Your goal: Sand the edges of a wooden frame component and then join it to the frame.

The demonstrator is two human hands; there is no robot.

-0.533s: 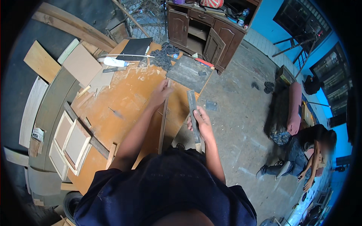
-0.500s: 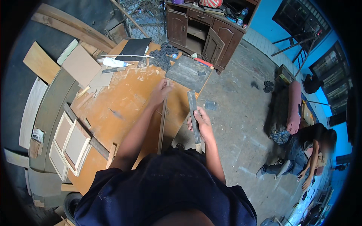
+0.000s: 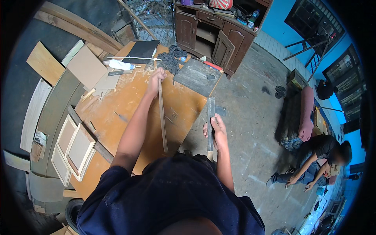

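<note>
My left hand (image 3: 156,78) is closed round the far end of a long thin wooden strip (image 3: 162,117). The strip hangs over the orange-brown tabletop (image 3: 117,98) and points back toward my body. Beyond the table's right edge, my right hand (image 3: 217,131) grips a flat stick (image 3: 211,105) wrapped in grey, worn-looking material; bare pale wood shows at its near end. A gap separates the stick from the strip. A thin pointed tool (image 3: 120,116) lies on the table left of my left forearm.
Small wooden frames (image 3: 74,150) lean at the table's left. A white glue bottle (image 3: 117,64), dark cloth (image 3: 171,58) and grey sheet (image 3: 196,77) lie at its far side. A brown cabinet (image 3: 241,43) stands beyond. Another person (image 3: 319,156) crouches at the right.
My left hand has moved left and farther away, bringing the strip with it. My right hand has shifted slightly right with the stick, now more upright in view. The other person's arms have moved.
</note>
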